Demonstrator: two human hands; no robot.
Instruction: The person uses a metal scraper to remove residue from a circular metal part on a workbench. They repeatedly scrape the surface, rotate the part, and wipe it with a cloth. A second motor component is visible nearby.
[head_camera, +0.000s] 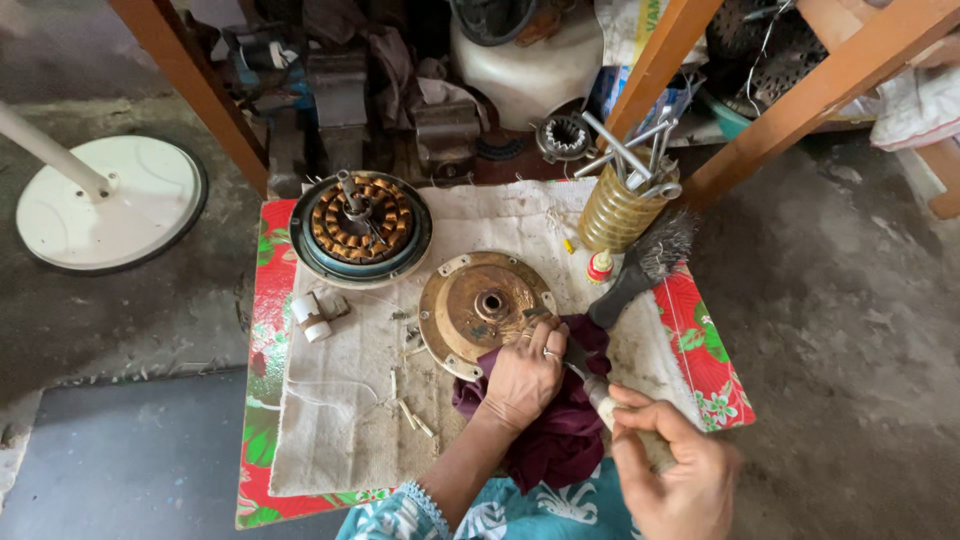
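The left hand (522, 378) presses down on a dark red rag (556, 432), and its fingertips touch the edge of a rusty round metal cover (478, 310). Its grip is loose and flat, spread over the rag. The right hand (672, 470) has its grip closed around the pale handle of a brush (632, 278), whose black head with gray wire bristles points up and away, near a small red and white bottle (599, 266). The cover lies in the middle of the desk (268, 330), on a dirty white cloth (340, 430) over a red flowery sheet. Behind it sits a round motor (361, 226) with copper wire coils. A yellowish jar (620, 205) full of metal tools stands at the back right. A small white part (312, 318) lies to the left of the cover.
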